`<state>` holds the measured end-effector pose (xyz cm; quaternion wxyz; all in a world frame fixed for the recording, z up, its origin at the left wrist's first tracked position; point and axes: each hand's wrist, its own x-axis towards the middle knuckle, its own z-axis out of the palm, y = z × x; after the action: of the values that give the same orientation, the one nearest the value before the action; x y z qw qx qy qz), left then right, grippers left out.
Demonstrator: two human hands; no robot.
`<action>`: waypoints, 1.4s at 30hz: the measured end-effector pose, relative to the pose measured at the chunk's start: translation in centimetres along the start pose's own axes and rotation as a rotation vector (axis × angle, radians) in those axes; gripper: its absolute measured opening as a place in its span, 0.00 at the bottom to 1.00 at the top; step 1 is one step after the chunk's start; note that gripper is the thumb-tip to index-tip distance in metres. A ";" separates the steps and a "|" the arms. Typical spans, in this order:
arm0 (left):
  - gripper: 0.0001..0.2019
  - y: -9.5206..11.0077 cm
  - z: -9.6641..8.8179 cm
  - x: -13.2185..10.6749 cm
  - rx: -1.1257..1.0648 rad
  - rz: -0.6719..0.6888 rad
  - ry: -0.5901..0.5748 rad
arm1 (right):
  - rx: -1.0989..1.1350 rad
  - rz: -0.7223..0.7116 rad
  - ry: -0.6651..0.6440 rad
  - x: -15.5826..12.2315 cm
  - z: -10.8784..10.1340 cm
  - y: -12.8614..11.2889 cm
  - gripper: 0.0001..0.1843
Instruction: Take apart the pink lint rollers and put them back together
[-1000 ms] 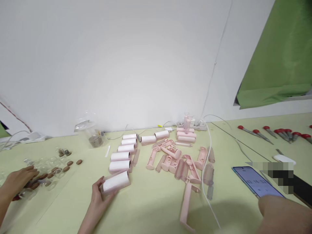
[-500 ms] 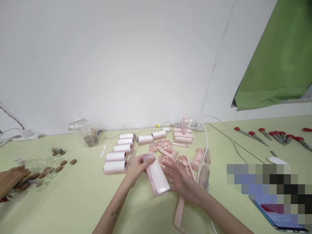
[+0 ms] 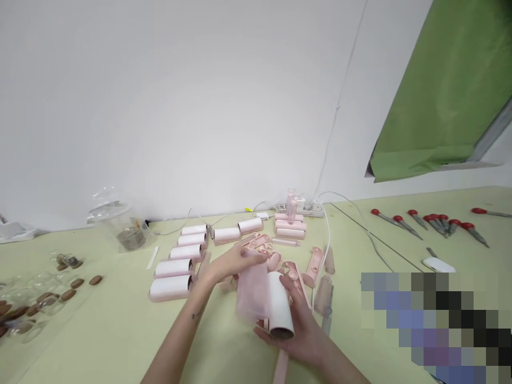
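My left hand (image 3: 230,264) grips a translucent pink plastic cover (image 3: 252,293) by its upper end. My right hand (image 3: 302,325) is closed round a lint roller (image 3: 280,301), a white paper roll with an open dark core facing me and some pink plastic beside it. Cover and roll are side by side, close together. Behind my hands lie loose pink plastic handle parts (image 3: 294,272), partly hidden. Another long pink piece (image 3: 281,368) lies under my right hand.
White rolls in pink cases (image 3: 172,287) line up at left. More pink rollers (image 3: 290,233) are stacked near a power strip (image 3: 314,210). A white cable (image 3: 328,234) crosses the right side. Red-handled tools (image 3: 408,226) lie far right; clear domes with brown discs (image 3: 44,301) lie left.
The cover has come away from the roll: my left hand now has the cover, my right hand the roll. The view has shifted right, and another person's hand at left is gone from view.
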<state>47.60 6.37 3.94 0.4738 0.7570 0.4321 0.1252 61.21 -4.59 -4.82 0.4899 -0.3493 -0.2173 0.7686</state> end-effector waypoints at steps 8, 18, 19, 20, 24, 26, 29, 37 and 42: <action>0.23 -7.0 0.4 -6.1 -0.332 0.110 0.553 | 0.475 0.088 -0.001 -0.3 0.1 -1.1 0.16; 0.21 -11.7 4.4 -9.1 -0.087 0.164 0.789 | 0.088 -0.093 -0.036 -0.5 1.5 -1.4 0.12; 0.21 -10.7 4.3 -8.9 -0.051 0.200 0.720 | 0.073 -0.082 -0.061 -0.5 1.8 -1.4 0.12; 0.20 -9.5 4.3 -8.5 -0.052 0.243 0.615 | 0.063 -0.070 -0.080 -0.4 2.1 -1.3 0.13; 0.18 -6.4 5.1 -5.9 -0.272 0.363 0.200 | 0.055 -0.077 -0.043 0.3 3.1 -1.2 0.14; 0.17 -6.1 5.6 -4.8 -0.397 0.396 0.208 | 0.050 -0.091 0.026 0.5 3.2 -1.1 0.14; 0.17 -6.7 5.6 -4.4 -0.586 0.339 0.316 | -0.042 -0.051 0.097 0.5 3.1 -0.7 0.16; 0.18 -7.0 4.5 -6.6 -0.416 0.295 0.218 | -0.338 0.228 -0.042 -0.1 2.6 1.3 0.18; 0.19 -6.9 5.2 -7.2 -0.373 0.326 0.142 | -0.385 0.203 -0.054 -0.1 2.8 1.0 0.17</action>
<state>42.77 -1.15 -2.86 0.5471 0.7056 0.3062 0.3304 58.54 -5.09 -3.62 0.3280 -0.4359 -0.3368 0.7674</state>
